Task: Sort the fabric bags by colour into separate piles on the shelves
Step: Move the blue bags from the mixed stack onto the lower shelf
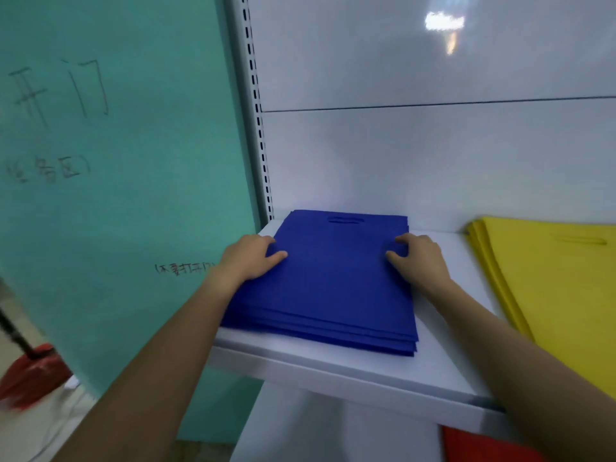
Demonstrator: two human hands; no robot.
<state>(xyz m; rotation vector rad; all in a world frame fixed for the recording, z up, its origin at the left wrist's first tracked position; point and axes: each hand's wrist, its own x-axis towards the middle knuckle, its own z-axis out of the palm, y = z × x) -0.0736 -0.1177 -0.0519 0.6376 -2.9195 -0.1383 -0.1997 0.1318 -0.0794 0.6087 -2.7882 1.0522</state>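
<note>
Shelf: white flat board (pixel 443 368), set against a white back panel (pixel 433 161)
Left side: stack of blue fabric bags (pixel 333 295), lying flat, handle cut-out toward the panel
Right side: stack of yellow fabric bags (pixel 560 295), flat, apart from the blue stack

Shop or stockroom, judging by the fittings. White metal shelf (pixel 333 371) hung on a slotted upright (pixel 256 111), with a glossy white back panel (pixel 433 155) behind: retail-type racking. Stock lies flat in stacks of identical pieces. Blue pile (pixel 333 295) at the shelf's left end, yellow pile (pixel 550 288) apart from it to the right, red fabric (pixel 473 445) on the level below. Left of the racking stands a teal board (pixel 116 195) with handwritten Chinese characters. On the floor by the board, what looks like a red dustpan (pixel 30 375), blurred.
</note>
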